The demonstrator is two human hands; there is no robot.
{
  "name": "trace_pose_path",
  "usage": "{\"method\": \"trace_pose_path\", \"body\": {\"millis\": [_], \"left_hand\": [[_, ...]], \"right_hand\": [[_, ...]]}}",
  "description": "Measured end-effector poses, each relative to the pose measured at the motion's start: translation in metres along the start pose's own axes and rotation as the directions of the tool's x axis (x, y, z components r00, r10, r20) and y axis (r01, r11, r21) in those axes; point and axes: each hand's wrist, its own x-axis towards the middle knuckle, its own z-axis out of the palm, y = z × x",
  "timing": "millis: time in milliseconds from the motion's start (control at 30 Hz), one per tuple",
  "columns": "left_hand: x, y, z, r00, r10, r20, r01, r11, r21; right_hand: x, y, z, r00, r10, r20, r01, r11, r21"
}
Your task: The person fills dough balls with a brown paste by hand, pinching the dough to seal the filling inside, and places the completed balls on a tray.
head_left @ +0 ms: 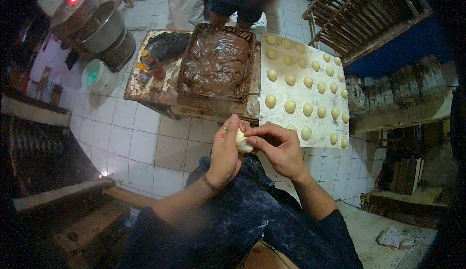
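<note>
A pale lump of dough (pixel 243 142) sits between my two hands, just above my lap. My left hand (pixel 224 152) cups it from the left, a ring on one finger and a band at the wrist. My right hand (pixel 277 147) pinches it from the right with thumb and fingertips. In front of me lies a floured white board (pixel 301 87) with several round dough balls (pixel 290 106) in rows. Left of the board stands a rectangular tray (pixel 185 65) full of dark brown chocolate filling (pixel 217 65).
A low wooden table (pixel 160 94) carries the tray, small bottles (pixel 153 67) and a dark cloth. A person stands behind it at the top. Metal drums (pixel 99 29) and a pale bucket (pixel 97 76) stand left; wooden racks (pixel 364 12) are at the upper right. The floor is white tile.
</note>
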Motion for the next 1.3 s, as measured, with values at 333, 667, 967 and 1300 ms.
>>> {"method": "trace_pose_path", "body": {"millis": [333,667,967,1300], "left_hand": [[0.000,-0.003,0.021,0.994,-0.032,-0.107,0.030,0.999,-0.023],[0.007,-0.009,0.001,0.947,-0.321,-0.035,0.321,0.926,0.198],[0.030,-0.052,-0.015,0.818,-0.575,-0.003,0.423,0.598,0.681],[0.051,-0.053,-0.096,0.804,-0.574,-0.158,0.365,0.265,0.892]], "right_hand": [[0.006,0.019,-0.009,0.863,-0.502,-0.045,0.343,0.649,-0.679],[-0.013,0.082,-0.045,0.989,-0.002,-0.147,-0.025,0.983,-0.183],[-0.044,0.101,-0.072,0.998,-0.055,0.003,0.053,0.939,-0.340],[-0.065,0.270,-0.283,0.618,-0.095,-0.780,-0.539,0.671,-0.509]]}}
